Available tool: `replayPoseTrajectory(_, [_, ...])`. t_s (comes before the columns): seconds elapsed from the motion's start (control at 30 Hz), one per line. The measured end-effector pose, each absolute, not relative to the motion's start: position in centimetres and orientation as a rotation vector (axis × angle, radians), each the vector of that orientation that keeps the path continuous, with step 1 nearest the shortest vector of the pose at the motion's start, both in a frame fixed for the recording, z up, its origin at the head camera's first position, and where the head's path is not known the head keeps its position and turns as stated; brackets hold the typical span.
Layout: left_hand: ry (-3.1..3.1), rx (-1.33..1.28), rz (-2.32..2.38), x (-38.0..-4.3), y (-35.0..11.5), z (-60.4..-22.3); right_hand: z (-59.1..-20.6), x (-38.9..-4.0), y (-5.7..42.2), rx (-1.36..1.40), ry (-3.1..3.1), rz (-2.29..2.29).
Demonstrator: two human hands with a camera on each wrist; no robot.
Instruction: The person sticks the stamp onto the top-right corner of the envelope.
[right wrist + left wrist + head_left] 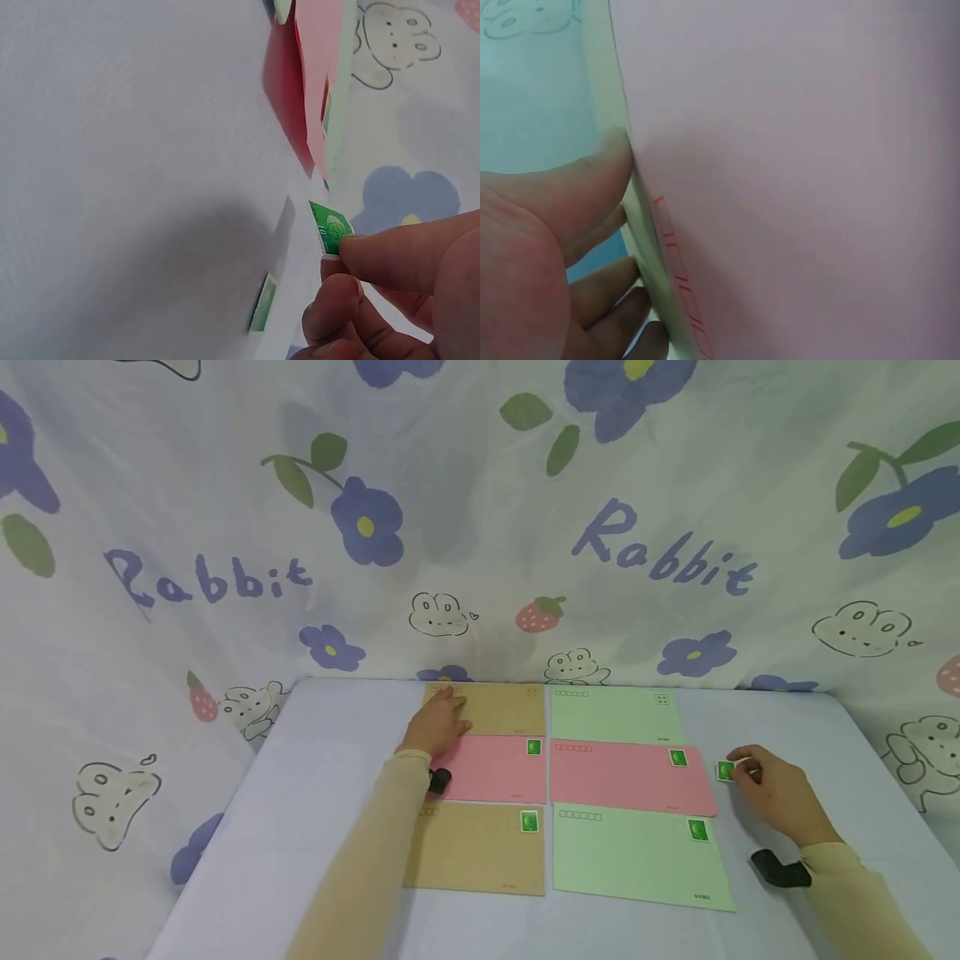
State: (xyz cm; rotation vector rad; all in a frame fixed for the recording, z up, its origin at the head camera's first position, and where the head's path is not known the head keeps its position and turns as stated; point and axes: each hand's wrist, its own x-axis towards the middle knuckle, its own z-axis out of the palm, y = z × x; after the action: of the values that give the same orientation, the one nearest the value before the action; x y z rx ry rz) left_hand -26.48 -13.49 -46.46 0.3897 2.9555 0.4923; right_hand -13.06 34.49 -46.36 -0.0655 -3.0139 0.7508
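My left hand (433, 724) rests on the left part of the back-left brown envelope (498, 708). In the left wrist view its thumb and fingers lie along that envelope's edge, beside the pink envelope (795, 150). Off the right end of the right pink envelope (626, 775), my right hand (776, 789) pinches a small green stamp (330, 227) between thumb and finger, held above the table. A second green stamp (262, 304) lies on the white table below that hand; in the head view I cannot make it out.
Envelopes lie in two columns. A light green one (615, 714) is at the back right. Green stamps sit on the left pink envelope (487, 772), the right pink one, the front brown envelope (472, 852) and the front green envelope (637, 860). A patterned curtain (480, 527) hangs behind the table.
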Motion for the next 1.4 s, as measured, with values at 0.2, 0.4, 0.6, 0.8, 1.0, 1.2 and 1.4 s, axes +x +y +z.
replayPoseTrajectory(0.2, [2.937,0.37,0.527,-26.5,-13.6,-46.6,-46.2,-13.0,34.2,-0.047,-2.985,0.741])
replayPoseTrajectory(0.4, [2.938,0.355,0.535,-26.6,-13.7,-46.6,-45.7,-13.1,33.8,-0.007,-2.955,0.741])
replayPoseTrajectory(0.6, [2.932,0.313,0.561,-26.7,-13.9,-46.6,-45.4,-13.1,33.3,-0.005,-2.953,0.747])
replayPoseTrajectory(0.8, [2.943,0.312,0.589,-26.8,-14.1,-46.9,-45.3,-13.1,32.7,0.029,-2.94,0.768])
replayPoseTrajectory(1.0, [2.95,0.308,0.63,-26.9,-14.1,-47.3,-45.1,-13.3,32.0,0.077,-2.897,0.767])
replayPoseTrajectory(1.2, [2.929,0.276,0.662,-26.9,-14.1,-47.4,-45.0,-13.6,31.3,0.111,-2.887,0.774])
replayPoseTrajectory(1.4, [2.921,0.266,0.662,-26.9,-14.1,-47.4,-44.9,-14.0,30.4,0.126,-2.885,0.803])
